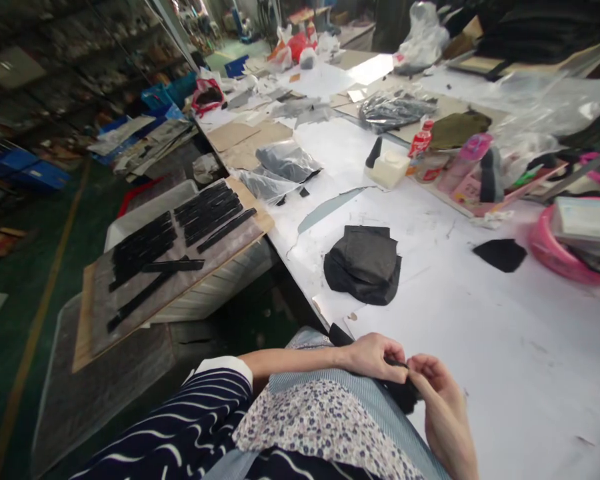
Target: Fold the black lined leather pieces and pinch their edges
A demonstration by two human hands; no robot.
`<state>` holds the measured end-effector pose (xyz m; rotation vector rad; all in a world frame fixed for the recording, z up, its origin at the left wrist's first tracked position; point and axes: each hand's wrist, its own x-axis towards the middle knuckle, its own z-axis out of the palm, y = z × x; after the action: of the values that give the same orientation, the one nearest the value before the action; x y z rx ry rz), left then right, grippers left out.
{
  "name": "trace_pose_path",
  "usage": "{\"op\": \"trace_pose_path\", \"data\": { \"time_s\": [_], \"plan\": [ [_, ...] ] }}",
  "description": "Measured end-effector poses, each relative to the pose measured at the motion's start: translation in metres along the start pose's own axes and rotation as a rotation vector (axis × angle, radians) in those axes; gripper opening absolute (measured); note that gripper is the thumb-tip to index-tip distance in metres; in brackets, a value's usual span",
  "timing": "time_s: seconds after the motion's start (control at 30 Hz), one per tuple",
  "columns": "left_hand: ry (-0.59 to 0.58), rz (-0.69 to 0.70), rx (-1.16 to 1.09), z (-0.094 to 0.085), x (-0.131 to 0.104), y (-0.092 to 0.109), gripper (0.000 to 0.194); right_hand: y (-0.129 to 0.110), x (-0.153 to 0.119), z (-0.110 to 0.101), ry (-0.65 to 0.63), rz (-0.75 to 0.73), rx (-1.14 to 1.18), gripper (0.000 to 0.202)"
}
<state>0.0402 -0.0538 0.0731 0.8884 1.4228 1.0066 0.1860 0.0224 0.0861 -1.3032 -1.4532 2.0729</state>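
Observation:
Close to my body at the table's front edge, my left hand (377, 357) pinches a piece of black fabric (403, 395). My right hand (440, 393) meets it from the other side, thumb and fingers closed on the same piece. Part of the fabric is hidden behind my hands and the apron. Another end of black material (340, 335) shows beyond my left wrist. Ahead on the white table (445, 300) lies a stack of black fabric pieces (364, 263). A single black cut piece (500, 255) lies farther right.
To the left, a board (180, 293) bearing rows of black strips rests on a pale bin (210, 287). A pink basin (555, 250) stands at the right. Farther back are a white container (387, 168), a red-labelled bottle (421, 140) and plastic-wrapped bundles (287, 162).

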Motion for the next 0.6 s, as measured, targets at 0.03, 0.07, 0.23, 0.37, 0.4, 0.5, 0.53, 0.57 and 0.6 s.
{"op": "trace_pose_path", "data": {
  "time_s": [0.03, 0.07, 0.23, 0.37, 0.4, 0.5, 0.53, 0.57, 0.6],
  "plan": [
    [0.009, -0.003, -0.002, -0.001, 0.0, -0.001, 0.015, 0.0, 0.001, 0.0, -0.011, -0.002, -0.008, 0.032],
    [0.022, -0.006, 0.004, -0.001, 0.0, -0.002, 0.014, 0.001, 0.001, 0.001, -0.015, -0.006, -0.016, 0.031],
    [0.069, 0.019, -0.028, -0.004, -0.002, -0.003, 0.007, 0.004, 0.001, 0.006, -0.012, -0.043, -0.076, 0.028],
    [0.08, 0.011, -0.146, -0.007, -0.007, 0.002, 0.008, 0.0, -0.005, 0.003, -0.092, -0.158, -0.166, 0.03],
    [0.077, 0.01, -0.159, -0.007, -0.007, 0.003, 0.008, -0.001, -0.007, 0.001, -0.114, -0.199, -0.204, 0.03],
    [0.051, 0.015, -0.178, -0.008, -0.008, 0.007, 0.008, -0.002, -0.014, -0.003, -0.149, -0.286, -0.305, 0.03],
    [0.043, 0.015, -0.18, -0.008, -0.007, 0.008, 0.008, -0.001, -0.016, -0.003, -0.14, -0.302, -0.32, 0.029],
    [0.036, 0.011, -0.183, -0.007, -0.007, 0.008, 0.009, 0.0, -0.018, -0.003, -0.121, -0.315, -0.324, 0.025],
    [0.029, 0.006, -0.187, -0.007, -0.007, 0.008, 0.009, 0.001, -0.019, -0.003, -0.096, -0.327, -0.321, 0.02]
  ]
}}
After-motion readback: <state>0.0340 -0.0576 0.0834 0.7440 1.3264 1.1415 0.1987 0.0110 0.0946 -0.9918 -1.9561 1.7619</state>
